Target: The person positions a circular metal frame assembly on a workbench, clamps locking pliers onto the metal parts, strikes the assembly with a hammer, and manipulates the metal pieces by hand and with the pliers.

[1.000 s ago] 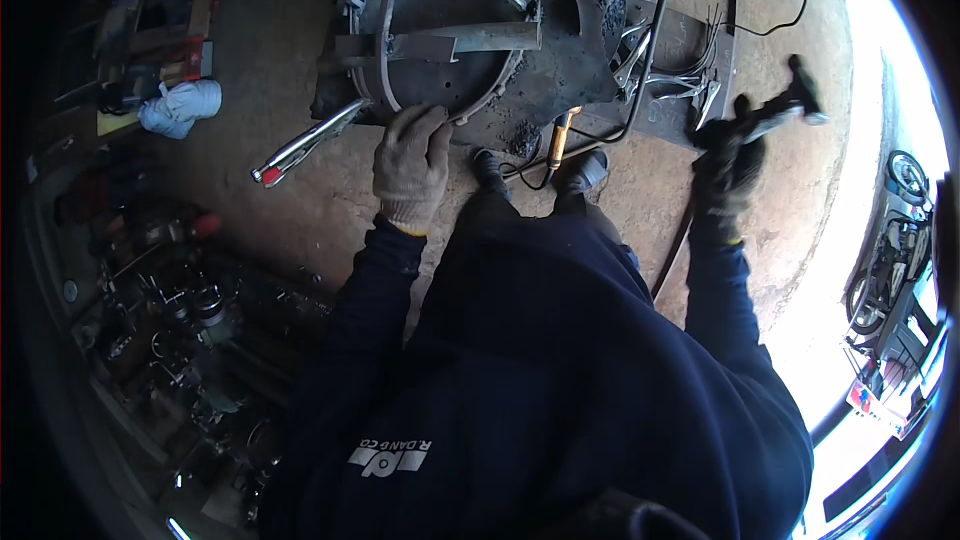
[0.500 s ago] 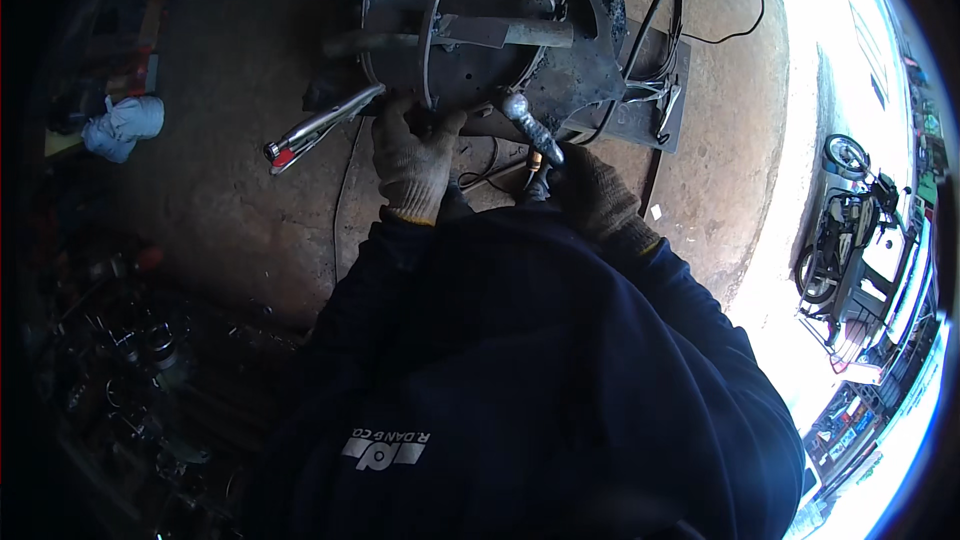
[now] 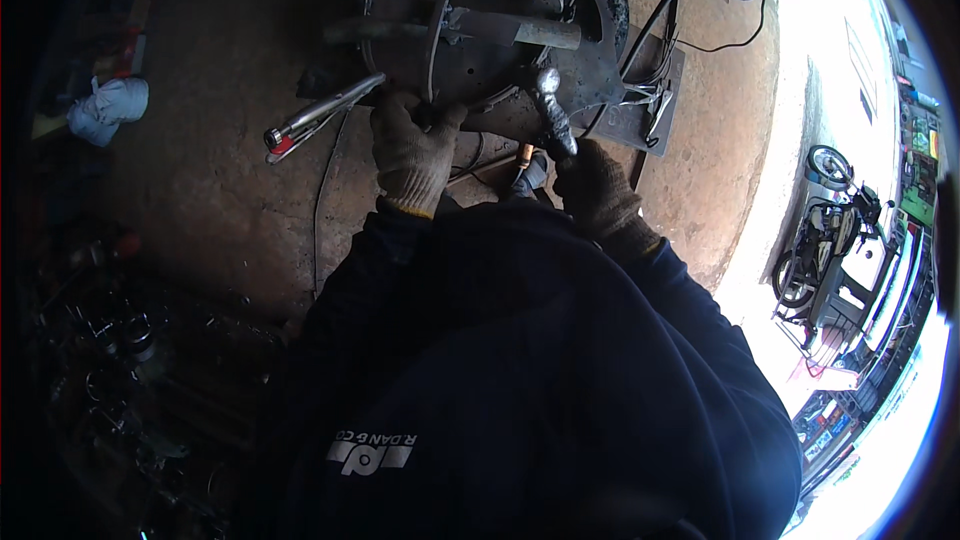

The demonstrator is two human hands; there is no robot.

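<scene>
Near the top centre of the frame, the left hand [image 3: 412, 148], in a coarse knitted tan work glove, presses on the lower rim of a round metal frame [image 3: 470, 50]. The fingers curl over the edge in a clenched grip, seemingly to keep the piece from shifting on the floor [image 3: 210, 190]. The right hand [image 3: 598, 192], in a darker, soiled glove, sits just right of centre with its grip clenched on the handle of a hammer [image 3: 550, 110]. The rounded steel head points up toward the frame's lower right edge, close enough that the hold looks set for striking there. The frame is rusted, dark iron, a ring crossed by flat bars, and lies flat on rough reddish-brown concrete. Locking pliers [image 3: 320, 118] with bright chromed arms and a red tip jut out to the left of the left hand; their jaws seem to bite the rim, though the glove hides the joint. Thin black cables [image 3: 700, 0] trail across the upper right. A crumpled pale blue cloth [image 3: 108, 108] lies well apart at the upper left, and a parked motorcycle [image 3: 830, 230] stands in glaring daylight at the right.
</scene>
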